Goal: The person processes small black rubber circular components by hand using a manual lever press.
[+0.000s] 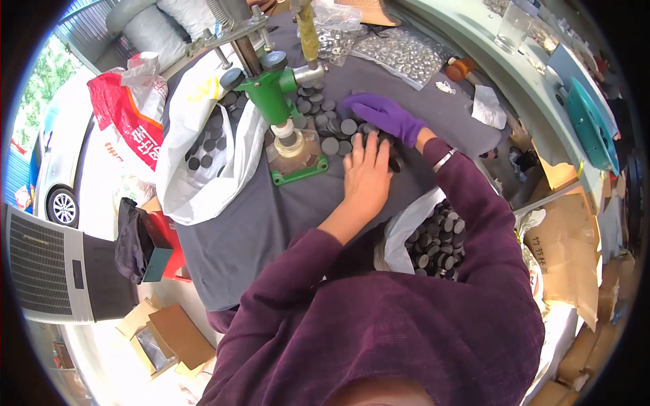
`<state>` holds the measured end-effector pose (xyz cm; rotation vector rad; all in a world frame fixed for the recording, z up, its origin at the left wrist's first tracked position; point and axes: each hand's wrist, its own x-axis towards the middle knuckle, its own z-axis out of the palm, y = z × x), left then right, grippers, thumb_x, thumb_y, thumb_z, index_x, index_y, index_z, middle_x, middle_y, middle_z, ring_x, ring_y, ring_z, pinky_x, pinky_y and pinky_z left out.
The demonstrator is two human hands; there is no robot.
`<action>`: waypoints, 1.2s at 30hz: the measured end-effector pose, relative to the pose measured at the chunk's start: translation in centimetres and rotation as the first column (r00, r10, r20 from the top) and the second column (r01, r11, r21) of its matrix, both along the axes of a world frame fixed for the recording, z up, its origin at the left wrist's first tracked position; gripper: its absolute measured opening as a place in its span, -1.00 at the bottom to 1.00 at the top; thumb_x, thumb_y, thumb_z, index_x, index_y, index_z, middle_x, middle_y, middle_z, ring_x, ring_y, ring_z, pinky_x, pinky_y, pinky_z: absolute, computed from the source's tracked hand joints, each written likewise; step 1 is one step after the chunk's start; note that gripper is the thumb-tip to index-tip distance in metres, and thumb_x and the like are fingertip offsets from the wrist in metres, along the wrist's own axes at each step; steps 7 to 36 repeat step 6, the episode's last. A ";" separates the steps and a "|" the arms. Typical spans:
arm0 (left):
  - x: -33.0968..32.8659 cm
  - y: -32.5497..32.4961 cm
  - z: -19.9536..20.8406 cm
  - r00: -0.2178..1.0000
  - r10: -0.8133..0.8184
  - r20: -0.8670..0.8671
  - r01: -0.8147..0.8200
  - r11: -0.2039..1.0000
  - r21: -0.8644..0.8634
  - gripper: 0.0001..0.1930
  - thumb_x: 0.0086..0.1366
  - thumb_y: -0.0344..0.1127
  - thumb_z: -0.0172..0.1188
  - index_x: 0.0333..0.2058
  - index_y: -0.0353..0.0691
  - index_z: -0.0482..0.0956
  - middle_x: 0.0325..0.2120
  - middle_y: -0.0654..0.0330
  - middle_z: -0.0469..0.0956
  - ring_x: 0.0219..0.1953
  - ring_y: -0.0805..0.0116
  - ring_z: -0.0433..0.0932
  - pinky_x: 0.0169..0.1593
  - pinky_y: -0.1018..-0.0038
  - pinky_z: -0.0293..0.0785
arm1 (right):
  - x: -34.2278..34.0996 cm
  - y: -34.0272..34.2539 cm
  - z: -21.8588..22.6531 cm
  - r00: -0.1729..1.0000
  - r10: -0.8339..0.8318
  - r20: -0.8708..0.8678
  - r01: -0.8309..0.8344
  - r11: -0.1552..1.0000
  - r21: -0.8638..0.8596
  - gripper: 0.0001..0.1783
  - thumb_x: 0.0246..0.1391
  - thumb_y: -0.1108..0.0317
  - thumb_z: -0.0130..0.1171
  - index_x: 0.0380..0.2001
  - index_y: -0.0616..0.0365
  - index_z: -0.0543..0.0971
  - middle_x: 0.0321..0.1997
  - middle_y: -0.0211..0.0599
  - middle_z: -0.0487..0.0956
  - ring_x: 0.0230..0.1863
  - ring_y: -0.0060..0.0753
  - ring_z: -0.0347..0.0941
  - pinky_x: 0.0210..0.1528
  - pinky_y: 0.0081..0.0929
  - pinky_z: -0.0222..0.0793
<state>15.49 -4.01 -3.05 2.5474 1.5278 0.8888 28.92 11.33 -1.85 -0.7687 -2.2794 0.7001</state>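
A heap of round dark grey discs [330, 146] lies on a cloth-covered table. My bare left hand [365, 169] rests on the heap's near side, fingers stretched out and slightly spread. Beyond it my right hand [386, 118], in a purple glove, lies along the heap's far right side with its fingers extended to the left. What is under both palms is hidden. Left of the heap stands a green hand press [269, 98] on a green-edged base. In front of me an open white bag [399, 237] is full of similar discs [437, 237].
Left of the press, another white bag [177, 183] holds more discs. Clear bags of small metal parts [403, 55] lie at the table's back. An orange-brown handled object [460, 69] and a white paper scrap [489, 107] sit farther right. Cardboard [562, 250] stands at the right.
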 end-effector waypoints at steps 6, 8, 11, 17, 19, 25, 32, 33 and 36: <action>-3.2 -0.7 0.2 0.970 0.233 -0.067 -0.230 0.972 0.055 -0.10 0.00 0.03 0.34 0.26 -0.17 0.11 0.30 -0.10 -0.04 0.30 -0.21 -0.05 0.21 -0.07 0.03 | -3.6 0.3 3.0 0.987 0.046 0.152 -0.038 0.998 -0.055 -0.53 0.20 0.08 0.01 0.11 0.04 0.44 0.21 -0.15 0.38 0.34 -0.15 0.11 0.36 -0.27 -0.02; -3.2 -0.7 0.2 0.970 0.233 -0.067 -0.230 0.972 0.055 -0.10 0.00 0.03 0.34 0.26 -0.17 0.11 0.30 -0.10 -0.04 0.30 -0.21 -0.05 0.21 -0.07 0.03 | -3.6 0.3 3.0 0.987 0.046 0.152 -0.038 0.998 -0.055 -0.53 0.20 0.08 0.01 0.11 0.04 0.44 0.21 -0.15 0.38 0.34 -0.15 0.11 0.36 -0.27 -0.02; -3.2 -0.7 0.2 0.970 0.233 -0.067 -0.230 0.972 0.055 -0.10 0.00 0.03 0.34 0.26 -0.17 0.11 0.30 -0.10 -0.04 0.30 -0.21 -0.05 0.21 -0.07 0.03 | -3.6 0.3 3.0 0.987 0.046 0.152 -0.038 0.998 -0.055 -0.53 0.20 0.08 0.01 0.11 0.04 0.44 0.21 -0.15 0.38 0.34 -0.15 0.11 0.36 -0.27 -0.02; -3.2 -0.7 0.2 0.970 0.233 -0.067 -0.230 0.972 0.055 -0.10 0.00 0.03 0.34 0.26 -0.17 0.11 0.30 -0.10 -0.04 0.30 -0.21 -0.05 0.21 -0.07 0.03 | -3.6 0.3 3.0 0.987 0.046 0.152 -0.038 0.998 -0.055 -0.53 0.20 0.08 0.01 0.11 0.04 0.44 0.21 -0.15 0.38 0.34 -0.15 0.11 0.36 -0.27 -0.02; -3.2 -0.7 0.2 0.970 0.233 -0.067 -0.230 0.972 0.055 -0.10 0.00 0.03 0.34 0.26 -0.17 0.11 0.30 -0.10 -0.04 0.30 -0.21 -0.05 0.21 -0.07 0.03 | -3.6 0.3 3.0 0.987 0.046 0.152 -0.038 0.998 -0.055 -0.53 0.20 0.08 0.01 0.11 0.04 0.44 0.21 -0.15 0.38 0.34 -0.15 0.11 0.36 -0.27 -0.02; -3.2 -0.7 0.2 0.970 0.233 -0.067 -0.230 0.972 0.055 -0.10 0.00 0.03 0.34 0.26 -0.17 0.11 0.30 -0.10 -0.04 0.30 -0.21 -0.05 0.21 -0.07 0.03 | -3.6 0.3 3.0 0.987 0.046 0.152 -0.038 0.998 -0.055 -0.53 0.20 0.08 0.01 0.11 0.04 0.44 0.21 -0.15 0.38 0.34 -0.15 0.11 0.36 -0.27 -0.02; -3.2 -0.7 0.2 0.970 0.233 -0.067 -0.230 0.972 0.055 -0.10 0.00 0.03 0.34 0.26 -0.17 0.11 0.30 -0.10 -0.04 0.30 -0.21 -0.05 0.21 -0.07 0.03 | -3.6 0.3 3.0 0.987 0.046 0.152 -0.038 0.998 -0.055 -0.53 0.20 0.08 0.01 0.11 0.04 0.44 0.21 -0.15 0.38 0.34 -0.15 0.11 0.36 -0.27 -0.02; -3.2 -0.7 0.2 0.970 0.233 -0.067 -0.230 0.972 0.055 -0.10 0.00 0.03 0.34 0.26 -0.17 0.11 0.30 -0.10 -0.04 0.30 -0.21 -0.05 0.21 -0.07 0.03 | -3.6 0.3 3.0 0.987 0.046 0.152 -0.038 0.998 -0.055 -0.53 0.20 0.08 0.01 0.11 0.04 0.44 0.21 -0.15 0.38 0.34 -0.15 0.11 0.36 -0.27 -0.02; -3.2 -0.7 0.2 0.970 0.233 -0.067 -0.230 0.972 0.055 -0.10 0.00 0.03 0.34 0.26 -0.17 0.11 0.30 -0.10 -0.04 0.30 -0.21 -0.05 0.21 -0.07 0.03 | -3.6 0.3 3.0 0.987 0.046 0.152 -0.038 0.998 -0.055 -0.53 0.20 0.08 0.01 0.11 0.04 0.44 0.21 -0.15 0.38 0.34 -0.15 0.11 0.36 -0.27 -0.02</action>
